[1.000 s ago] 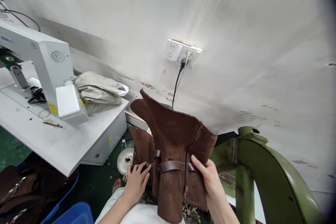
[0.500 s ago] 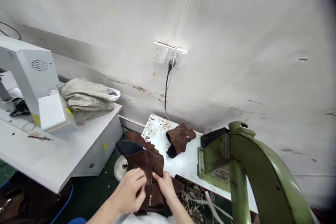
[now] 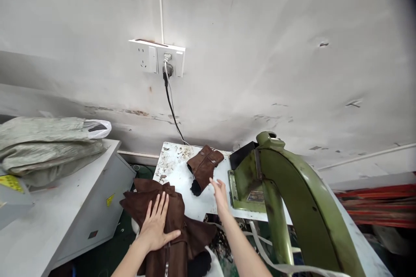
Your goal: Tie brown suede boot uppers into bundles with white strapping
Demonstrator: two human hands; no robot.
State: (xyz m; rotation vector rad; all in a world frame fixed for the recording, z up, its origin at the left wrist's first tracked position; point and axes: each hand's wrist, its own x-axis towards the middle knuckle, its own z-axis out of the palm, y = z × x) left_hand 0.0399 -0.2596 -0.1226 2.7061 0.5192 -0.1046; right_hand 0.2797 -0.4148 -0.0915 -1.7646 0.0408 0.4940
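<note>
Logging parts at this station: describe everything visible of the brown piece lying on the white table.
The brown piece looks like suede, dark and matte, with seams and a narrow strap across its upper right part. Black, fleecy-looking lining shows at its lower left end. It lies slantwise and slightly rumpled on the white table, left of the green machine. The right hand is at its lower right edge; whether the fingertips touch it, I can't tell.

A workshop: a heavy green cast-metal machine (image 3: 292,194) at right, stained white worktable (image 3: 178,160), brown suede pieces (image 3: 204,165) and scattered scraps.
</note>
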